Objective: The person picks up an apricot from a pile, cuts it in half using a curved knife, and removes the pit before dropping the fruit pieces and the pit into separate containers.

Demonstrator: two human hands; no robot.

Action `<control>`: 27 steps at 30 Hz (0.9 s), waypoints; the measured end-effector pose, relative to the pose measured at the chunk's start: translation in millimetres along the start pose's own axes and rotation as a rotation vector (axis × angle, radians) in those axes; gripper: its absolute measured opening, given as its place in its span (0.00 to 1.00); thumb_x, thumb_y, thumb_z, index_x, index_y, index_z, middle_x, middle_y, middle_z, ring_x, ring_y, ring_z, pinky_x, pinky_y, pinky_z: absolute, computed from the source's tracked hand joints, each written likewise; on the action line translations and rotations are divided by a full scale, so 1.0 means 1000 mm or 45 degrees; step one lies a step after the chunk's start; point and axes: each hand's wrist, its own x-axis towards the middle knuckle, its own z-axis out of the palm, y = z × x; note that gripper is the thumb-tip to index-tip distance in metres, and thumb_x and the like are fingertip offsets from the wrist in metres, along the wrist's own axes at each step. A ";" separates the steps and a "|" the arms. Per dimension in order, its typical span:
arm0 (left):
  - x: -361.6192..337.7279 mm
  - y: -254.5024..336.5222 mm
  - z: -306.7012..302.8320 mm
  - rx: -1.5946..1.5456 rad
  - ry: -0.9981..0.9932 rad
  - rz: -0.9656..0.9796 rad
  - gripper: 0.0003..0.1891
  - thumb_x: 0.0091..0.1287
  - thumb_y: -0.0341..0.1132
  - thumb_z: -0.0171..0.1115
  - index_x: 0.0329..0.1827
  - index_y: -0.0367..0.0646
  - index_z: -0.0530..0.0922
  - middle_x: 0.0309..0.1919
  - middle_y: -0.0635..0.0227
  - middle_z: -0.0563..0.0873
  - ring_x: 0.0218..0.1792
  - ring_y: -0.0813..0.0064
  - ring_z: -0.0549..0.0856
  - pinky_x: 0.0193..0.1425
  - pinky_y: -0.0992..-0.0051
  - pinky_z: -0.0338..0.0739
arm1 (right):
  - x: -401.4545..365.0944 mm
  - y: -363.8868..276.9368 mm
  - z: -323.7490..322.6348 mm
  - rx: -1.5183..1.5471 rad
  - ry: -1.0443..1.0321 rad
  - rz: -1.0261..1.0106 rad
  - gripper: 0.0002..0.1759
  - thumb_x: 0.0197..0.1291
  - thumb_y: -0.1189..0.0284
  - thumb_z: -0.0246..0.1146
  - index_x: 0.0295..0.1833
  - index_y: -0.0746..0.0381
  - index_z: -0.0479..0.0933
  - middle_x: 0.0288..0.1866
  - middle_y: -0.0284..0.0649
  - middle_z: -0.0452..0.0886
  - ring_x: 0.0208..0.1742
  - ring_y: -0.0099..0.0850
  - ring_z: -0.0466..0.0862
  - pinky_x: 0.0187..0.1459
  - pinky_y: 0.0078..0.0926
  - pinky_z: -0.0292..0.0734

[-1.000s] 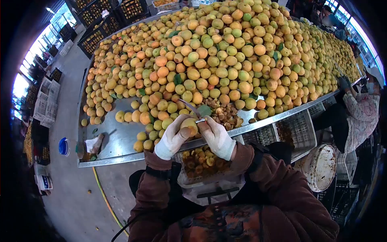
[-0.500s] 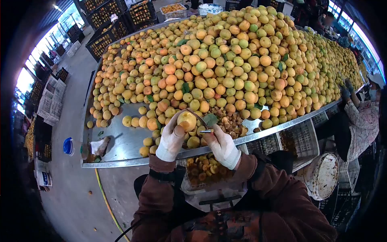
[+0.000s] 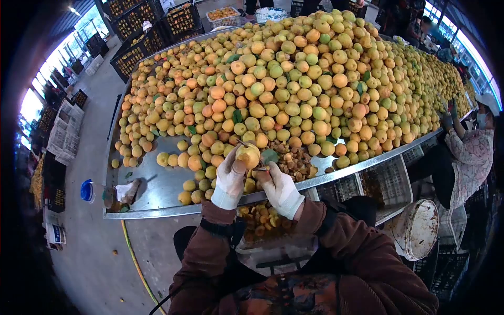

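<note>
My left hand (image 3: 229, 182), in a white glove, is closed around a yellow apricot-like fruit (image 3: 249, 154) above the near table edge. My right hand (image 3: 282, 191), also gloved, pinches a small knife-like tool (image 3: 261, 169) close to the fruit's right side; its exact kind is hard to make out. Just beyond the hands lie a green leaf (image 3: 269, 156) and a heap of brownish cut scraps (image 3: 294, 161). Below them, a crate in front of my lap contains cut fruit pieces (image 3: 265, 217).
A large mound of whole fruit (image 3: 294, 94) covers most of the metal table (image 3: 157, 205). Pale crates (image 3: 388, 181) and a stained white bucket (image 3: 423, 229) stand at right, near another person (image 3: 470, 152). A yellow hose (image 3: 137, 262) runs along the floor.
The fruit and my left hand have moved slightly right, nearer my right hand. The tool has turned and now sits closer against the fruit. The view has shifted a little.
</note>
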 end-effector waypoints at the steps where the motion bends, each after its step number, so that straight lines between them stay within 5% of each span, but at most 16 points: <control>1: 0.002 -0.004 0.002 -0.131 -0.072 0.034 0.46 0.57 0.62 0.66 0.66 0.31 0.65 0.57 0.59 0.77 0.55 0.69 0.79 0.57 0.71 0.75 | 0.002 0.000 0.000 -0.068 0.003 0.053 0.21 0.69 0.61 0.53 0.56 0.66 0.65 0.37 0.58 0.80 0.40 0.58 0.80 0.36 0.44 0.75; 4: -0.006 -0.006 0.026 -0.022 0.106 0.069 0.44 0.59 0.60 0.66 0.67 0.34 0.65 0.58 0.61 0.76 0.55 0.69 0.79 0.56 0.71 0.75 | 0.007 -0.003 0.002 -0.065 0.121 -0.130 0.21 0.69 0.61 0.53 0.56 0.66 0.65 0.38 0.59 0.80 0.41 0.58 0.80 0.36 0.46 0.75; 8: 0.008 -0.033 -0.005 0.009 0.047 0.022 0.43 0.59 0.56 0.68 0.70 0.38 0.61 0.60 0.62 0.75 0.56 0.67 0.78 0.59 0.70 0.75 | 0.012 0.002 -0.005 -0.059 0.098 -0.054 0.18 0.69 0.62 0.53 0.50 0.68 0.67 0.30 0.55 0.78 0.35 0.55 0.81 0.33 0.41 0.73; 12: 0.007 0.011 0.033 0.269 0.096 0.439 0.47 0.56 0.50 0.73 0.72 0.35 0.58 0.61 0.60 0.74 0.61 0.68 0.75 0.64 0.70 0.72 | 0.010 -0.012 -0.009 -0.057 0.069 -0.046 0.17 0.68 0.64 0.53 0.52 0.67 0.66 0.32 0.56 0.78 0.35 0.57 0.80 0.34 0.42 0.73; 18: 0.000 -0.008 0.031 -0.155 0.154 0.140 0.34 0.64 0.40 0.67 0.69 0.36 0.62 0.58 0.59 0.76 0.57 0.66 0.77 0.57 0.69 0.74 | 0.016 -0.001 -0.002 -0.169 0.101 -0.141 0.19 0.67 0.63 0.54 0.57 0.63 0.64 0.37 0.59 0.79 0.38 0.60 0.79 0.35 0.52 0.75; 20: -0.003 -0.014 0.022 1.001 0.076 0.690 0.29 0.66 0.39 0.64 0.65 0.34 0.66 0.57 0.60 0.76 0.55 0.67 0.78 0.57 0.69 0.74 | 0.016 0.001 0.001 -0.192 0.147 -0.200 0.22 0.66 0.63 0.54 0.60 0.63 0.62 0.38 0.60 0.79 0.39 0.60 0.79 0.36 0.51 0.75; 21: -0.004 -0.008 0.019 1.335 0.108 0.751 0.31 0.64 0.39 0.67 0.66 0.34 0.65 0.56 0.60 0.77 0.53 0.66 0.79 0.56 0.69 0.76 | 0.016 0.001 0.001 -0.182 0.112 -0.153 0.23 0.66 0.63 0.54 0.61 0.63 0.62 0.38 0.60 0.79 0.39 0.59 0.79 0.36 0.51 0.75; 22: 0.000 -0.004 0.018 1.334 0.108 0.757 0.31 0.64 0.39 0.67 0.66 0.34 0.65 0.56 0.60 0.77 0.53 0.66 0.79 0.56 0.69 0.76 | 0.018 0.000 0.000 -0.178 0.072 -0.112 0.24 0.66 0.63 0.54 0.62 0.63 0.61 0.38 0.60 0.79 0.39 0.59 0.79 0.37 0.50 0.75; 24: 0.012 0.005 0.019 0.210 0.102 0.231 0.29 0.64 0.29 0.64 0.67 0.38 0.65 0.54 0.61 0.77 0.52 0.68 0.80 0.53 0.69 0.78 | 0.017 -0.007 -0.003 -0.114 0.053 -0.143 0.20 0.67 0.67 0.53 0.58 0.66 0.63 0.32 0.60 0.79 0.39 0.59 0.79 0.35 0.47 0.76; 27: 0.013 0.008 0.014 0.103 0.045 0.182 0.32 0.62 0.36 0.69 0.66 0.36 0.65 0.54 0.63 0.78 0.52 0.70 0.79 0.55 0.70 0.76 | 0.018 -0.018 -0.007 -0.099 -0.021 -0.086 0.20 0.67 0.66 0.53 0.59 0.66 0.63 0.33 0.61 0.79 0.39 0.59 0.79 0.36 0.47 0.76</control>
